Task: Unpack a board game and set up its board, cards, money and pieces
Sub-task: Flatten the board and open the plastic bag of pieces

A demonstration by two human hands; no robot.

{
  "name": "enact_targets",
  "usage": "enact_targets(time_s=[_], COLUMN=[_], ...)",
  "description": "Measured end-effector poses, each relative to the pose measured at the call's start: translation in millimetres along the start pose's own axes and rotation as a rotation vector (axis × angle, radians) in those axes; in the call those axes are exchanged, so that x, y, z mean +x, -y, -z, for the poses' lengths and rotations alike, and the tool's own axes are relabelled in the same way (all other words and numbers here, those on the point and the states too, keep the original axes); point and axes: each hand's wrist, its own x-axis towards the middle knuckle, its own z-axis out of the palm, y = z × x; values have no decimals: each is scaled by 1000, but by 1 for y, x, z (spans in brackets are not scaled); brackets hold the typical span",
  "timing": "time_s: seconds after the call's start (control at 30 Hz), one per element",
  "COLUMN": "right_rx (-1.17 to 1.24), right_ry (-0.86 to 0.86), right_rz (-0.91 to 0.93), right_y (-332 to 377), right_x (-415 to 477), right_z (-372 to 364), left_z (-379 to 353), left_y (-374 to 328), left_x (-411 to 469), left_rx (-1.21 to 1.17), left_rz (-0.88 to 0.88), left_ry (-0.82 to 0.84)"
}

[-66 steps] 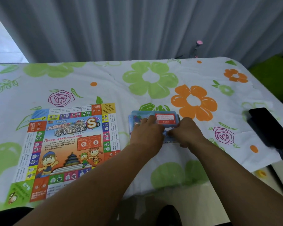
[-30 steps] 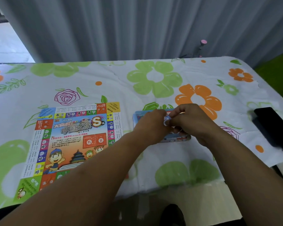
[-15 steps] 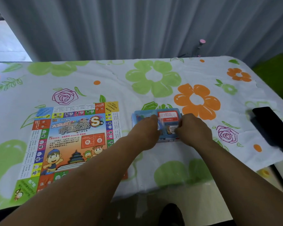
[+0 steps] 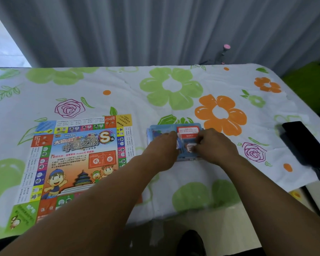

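Grey curtain (image 4: pixel 155 30) hangs in folds behind the far edge of the table. Table (image 4: pixel 174 85) carries a white cloth printed with green and orange flowers.

Game board (image 4: pixel 78 159): unfolded flat, toward the table's left side. Its near edge reaches the table's near edge. The left forearm crosses its near right corner.

Black device (image 4: pixel 303 143): flat at the right edge of the table, with cables running off it. Well apart from both hands.

Blue box (image 4: pixel 161 129): lies flat, mid-table, just right of the board and not touching it. Both hands are on it.

Left hand (image 4: pixel 161 152): covers the box's left and near part, back to the camera, fingers bent forward onto the box. Cannot tell whether it grips.

Right hand (image 4: pixel 216 146): over the box's near right corner, fingers curled inward, tips closed in a pinch on a printed slip (image 4: pixel 190 146) inside the box. The slip sits between the two hands.

Red card (image 4: pixel 187 132): in the box's far right part, just beyond the right hand's fingertips.

Pink-capped object (image 4: pixel 226 47): small, standing behind the table's far edge, against the curtain.
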Motion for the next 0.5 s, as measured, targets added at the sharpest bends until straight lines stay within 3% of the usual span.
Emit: enact_targets(time_s=[0.2,0.5], right_rx=[-75,137], right_ry=[-5,34], right_rz=[11,-97], right_y=[-4,3], right_x=[0,2], right_z=[2,-5], left_z=[-1,-2], left_y=[0,1], left_x=[1,3], left_rx=[3,34], left_rz=[-5,-23], left_ry=[-4,-7])
